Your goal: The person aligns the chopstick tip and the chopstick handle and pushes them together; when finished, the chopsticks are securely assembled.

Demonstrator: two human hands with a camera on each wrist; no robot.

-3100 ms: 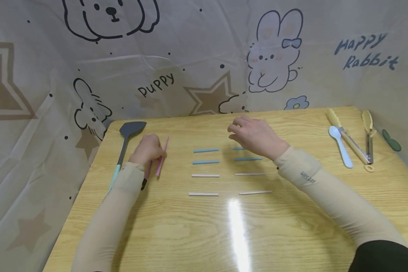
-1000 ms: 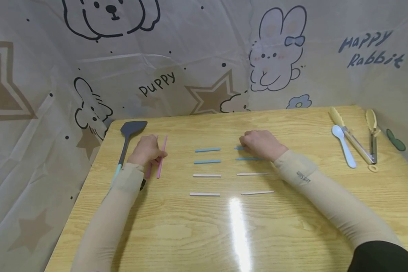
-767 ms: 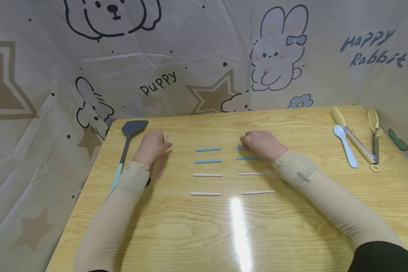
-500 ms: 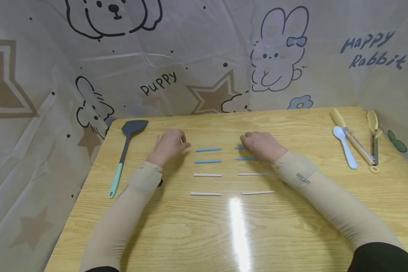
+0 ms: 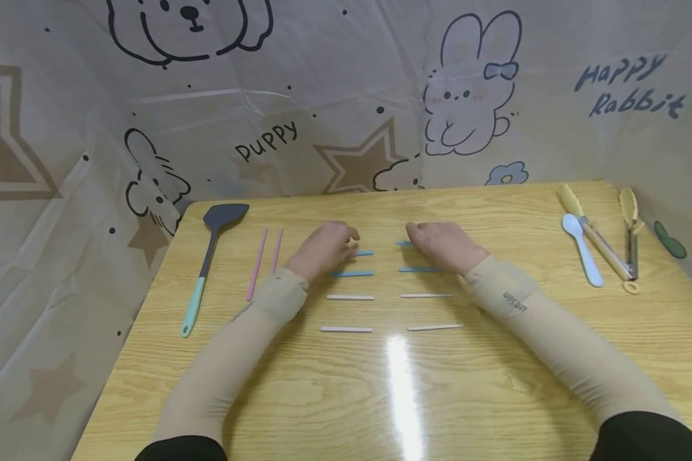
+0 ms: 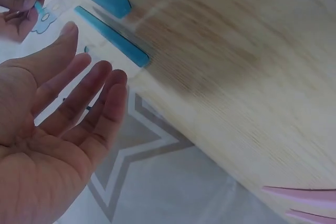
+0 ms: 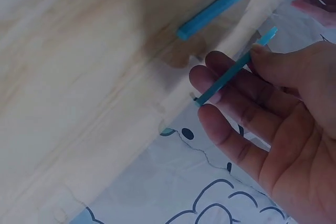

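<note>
A blue stick [image 7: 227, 76] was in the right hand [image 5: 441, 240], pinched between thumb and fingers, beyond a second blue stick [image 5: 418, 269] that lay on the bench [image 5: 300, 384]. The left hand [image 5: 323, 246], its fingers loosely bent and grasping nothing, was over the left pair of blue sticks [image 5: 353, 274]. Four white sticks [image 5: 350, 297] lay nearer the person. Farther left were two pink sticks [image 5: 257, 264] and a spatula [image 5: 209, 256]; at the right, a light-blue spoon [image 5: 584, 253] lay beside tongs [image 5: 602, 244].
</note>
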